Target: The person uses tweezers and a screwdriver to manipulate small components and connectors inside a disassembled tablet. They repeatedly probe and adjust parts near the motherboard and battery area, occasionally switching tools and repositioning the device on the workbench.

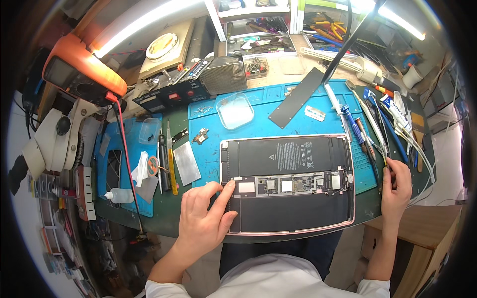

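An opened tablet [288, 211] lies on the blue mat, its black batteries and a central strip of circuit board [300, 185] exposed within a pinkish frame. Over its left edge is my left hand [204, 214], fingers bent and apart, with the index fingertip and thumb resting on the rim. To the right of the tablet, my right hand [396, 187] is closed around a thin dark tool [385, 180]; its exact kind is hard to make out. That hand is beside a row of slim tools and is apart from the tablet.
A dark flat strip [297, 99], a razor blade [315, 113] and a clear plastic box [235, 111] lie beyond the tablet. Syringes, brushes and tubes [395, 111] crowd the right. An orange multimeter [82, 74], dropper bottle [119, 195] and smaller blue mat [130, 126] are left.
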`<state>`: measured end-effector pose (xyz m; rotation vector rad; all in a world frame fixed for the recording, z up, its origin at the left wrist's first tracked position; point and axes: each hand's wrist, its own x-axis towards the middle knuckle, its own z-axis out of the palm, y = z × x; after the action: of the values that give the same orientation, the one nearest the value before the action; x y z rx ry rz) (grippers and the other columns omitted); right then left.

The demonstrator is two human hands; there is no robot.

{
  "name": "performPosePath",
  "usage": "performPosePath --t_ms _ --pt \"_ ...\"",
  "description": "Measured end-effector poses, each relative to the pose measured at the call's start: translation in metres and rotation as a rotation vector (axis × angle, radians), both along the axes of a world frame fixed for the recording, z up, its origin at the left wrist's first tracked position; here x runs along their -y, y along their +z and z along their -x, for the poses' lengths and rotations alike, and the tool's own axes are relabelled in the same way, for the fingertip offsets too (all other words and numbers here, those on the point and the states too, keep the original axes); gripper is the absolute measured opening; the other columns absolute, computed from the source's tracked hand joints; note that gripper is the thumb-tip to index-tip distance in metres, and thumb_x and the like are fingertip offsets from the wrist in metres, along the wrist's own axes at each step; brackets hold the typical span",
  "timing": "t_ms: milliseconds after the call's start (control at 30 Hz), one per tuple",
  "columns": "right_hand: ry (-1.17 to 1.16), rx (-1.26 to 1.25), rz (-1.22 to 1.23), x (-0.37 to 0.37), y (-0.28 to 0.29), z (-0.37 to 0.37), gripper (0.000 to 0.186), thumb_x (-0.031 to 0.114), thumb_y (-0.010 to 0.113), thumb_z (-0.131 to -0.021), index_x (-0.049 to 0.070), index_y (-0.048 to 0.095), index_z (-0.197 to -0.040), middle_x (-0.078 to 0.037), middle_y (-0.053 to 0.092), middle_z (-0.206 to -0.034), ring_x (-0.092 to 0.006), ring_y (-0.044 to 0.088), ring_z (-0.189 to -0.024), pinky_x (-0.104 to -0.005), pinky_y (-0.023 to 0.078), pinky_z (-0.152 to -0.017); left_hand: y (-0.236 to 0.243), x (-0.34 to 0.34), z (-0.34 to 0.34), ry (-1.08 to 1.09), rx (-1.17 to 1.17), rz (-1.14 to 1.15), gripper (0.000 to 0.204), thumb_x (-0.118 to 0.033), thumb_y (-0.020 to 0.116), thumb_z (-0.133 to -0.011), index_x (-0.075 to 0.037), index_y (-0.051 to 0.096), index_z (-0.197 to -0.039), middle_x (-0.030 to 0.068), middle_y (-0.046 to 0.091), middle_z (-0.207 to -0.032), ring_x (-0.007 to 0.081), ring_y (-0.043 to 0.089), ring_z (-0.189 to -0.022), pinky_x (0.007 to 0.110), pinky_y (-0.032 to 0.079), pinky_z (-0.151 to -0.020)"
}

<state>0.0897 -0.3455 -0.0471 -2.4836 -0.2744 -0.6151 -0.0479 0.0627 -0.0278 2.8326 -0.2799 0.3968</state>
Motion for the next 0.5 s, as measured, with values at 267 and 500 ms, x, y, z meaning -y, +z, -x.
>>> performPosePath --t_ms 267,500 --pt "0.015 0.042 -0.004 0.003 -0.003 0.001 0.027 -0.006 0.07 -0.095 0.002 0.073 -0.121 -0.012 0.069 -0.114 -0.0234 0.065 -0.097 -0.0333 0.053 -0.077 0.0 -0.002 0.004 0.023 0.288 0.054 0.046 -0.011 0.081 -0.087 -0.003 0.072 -0.132 0.0087 0.067 -0.11 0.0273 0.062 -0.097 0.041 0.05 -0.086" --pt "0.067 0.127 0.005 0.003 -0.004 -0.003 0.023 -0.004 0.07 -0.097 0.0 0.072 -0.119 -0.008 0.069 -0.109 -0.0145 0.057 -0.075 -0.027 0.046 -0.063 0.016 -0.02 -0.03 0.186 0.364 0.252 0.04 0.012 0.066 -0.09 0.0 0.071 -0.128 0.0158 0.072 -0.106 0.0318 0.068 -0.089 0.042 0.053 -0.083"
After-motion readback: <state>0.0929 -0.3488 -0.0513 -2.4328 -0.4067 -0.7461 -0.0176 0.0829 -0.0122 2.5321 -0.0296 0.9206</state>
